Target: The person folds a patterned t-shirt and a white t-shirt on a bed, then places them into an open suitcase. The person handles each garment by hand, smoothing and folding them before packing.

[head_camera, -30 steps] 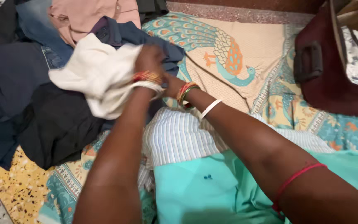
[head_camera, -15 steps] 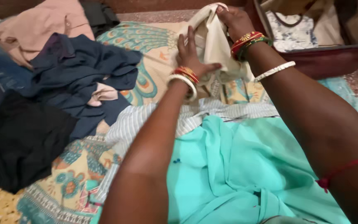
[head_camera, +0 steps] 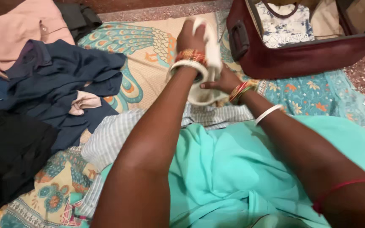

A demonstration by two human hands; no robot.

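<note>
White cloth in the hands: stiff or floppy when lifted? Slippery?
Likely floppy: the white cloth bunches and folds between the left hand and right hand, sagging into a loop below. Probably light, since it hangs from a loose grip. Likely not slippery; it looks like matte woven fabric, though texture is blurred.

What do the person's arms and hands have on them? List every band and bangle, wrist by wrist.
Both forearms are bare, with no sleeves in view. The left hand has a red-and-gold patterned bangle stack at its wrist, then a thick white bangle below it. The right hand has red, gold and green bangles at its wrist, a thin white bangle further up, and a red thread around the upper arm.
</note>
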